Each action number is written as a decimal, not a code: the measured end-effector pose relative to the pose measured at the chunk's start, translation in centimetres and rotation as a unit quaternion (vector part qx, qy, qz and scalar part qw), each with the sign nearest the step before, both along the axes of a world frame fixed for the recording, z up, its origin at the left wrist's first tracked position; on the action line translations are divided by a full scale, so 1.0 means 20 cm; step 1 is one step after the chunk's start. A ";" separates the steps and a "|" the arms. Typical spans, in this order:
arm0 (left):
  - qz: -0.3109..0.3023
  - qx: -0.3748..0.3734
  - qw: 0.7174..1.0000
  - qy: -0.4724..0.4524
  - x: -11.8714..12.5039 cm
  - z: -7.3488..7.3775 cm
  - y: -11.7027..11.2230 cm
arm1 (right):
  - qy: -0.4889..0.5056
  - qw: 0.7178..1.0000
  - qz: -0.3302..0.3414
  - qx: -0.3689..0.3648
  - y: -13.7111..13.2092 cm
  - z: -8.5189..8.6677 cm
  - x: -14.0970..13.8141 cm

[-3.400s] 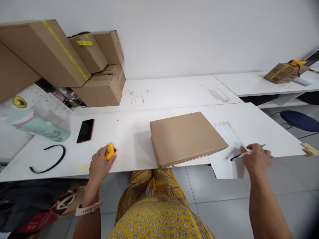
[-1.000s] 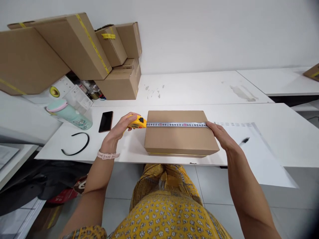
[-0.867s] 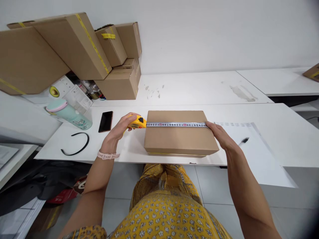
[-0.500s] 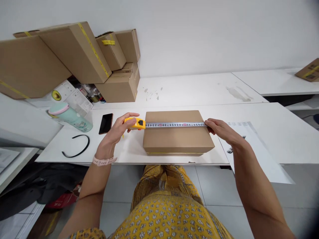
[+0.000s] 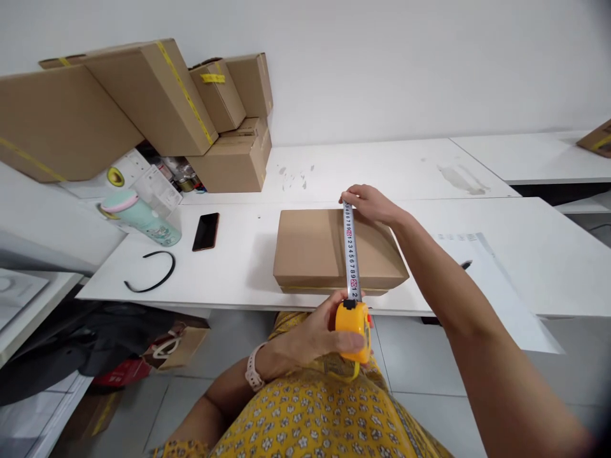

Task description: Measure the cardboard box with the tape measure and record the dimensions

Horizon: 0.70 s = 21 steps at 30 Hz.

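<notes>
A flat brown cardboard box (image 5: 315, 251) lies at the near edge of the white table (image 5: 238, 267). My left hand (image 5: 310, 334) is closed round the yellow tape measure case (image 5: 353, 324), held just in front of the box's near side. The white tape blade (image 5: 350, 251) runs front to back across the box top. My right hand (image 5: 367, 203) pinches the tape's end at the box's far edge.
A black phone (image 5: 206, 231), a black headband (image 5: 150, 280) and a mint bottle (image 5: 140, 217) lie to the left. Stacked cardboard boxes (image 5: 143, 108) lean at the back left. A paper sheet (image 5: 487, 286) with a pen (image 5: 466, 264) overhangs the table on the right.
The tape ran left to right across the box; now it runs front to back. My left hand brought the case to the near side, and my right hand moved to the far edge.
</notes>
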<state>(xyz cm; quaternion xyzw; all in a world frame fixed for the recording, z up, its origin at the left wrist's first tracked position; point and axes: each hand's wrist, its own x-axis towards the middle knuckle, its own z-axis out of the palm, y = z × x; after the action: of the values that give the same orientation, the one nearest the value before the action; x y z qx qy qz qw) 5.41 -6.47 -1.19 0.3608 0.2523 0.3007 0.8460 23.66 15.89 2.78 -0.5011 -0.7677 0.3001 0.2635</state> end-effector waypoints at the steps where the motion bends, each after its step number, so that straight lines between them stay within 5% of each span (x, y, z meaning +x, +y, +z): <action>1: 0.018 -0.005 1.000 0.000 0.03 0.01 -0.01 | -0.005 1.000 0.009 -0.016 0.03 -0.03 -0.02; 6: 0.040 -0.018 0.999 0.008 0.06 0.05 -0.05 | -0.016 0.998 0.026 -0.061 0.06 -0.10 -0.03; 21: 0.047 -0.029 0.998 0.036 0.07 0.07 -0.07 | 0.009 0.997 0.059 -0.057 0.09 -0.14 -0.01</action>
<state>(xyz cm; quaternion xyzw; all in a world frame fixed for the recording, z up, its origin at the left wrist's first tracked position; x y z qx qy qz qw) 6.72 -7.93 0.30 0.3343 0.3076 0.3193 0.8317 23.53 17.60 0.03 -0.4665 -0.7750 0.3631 0.2235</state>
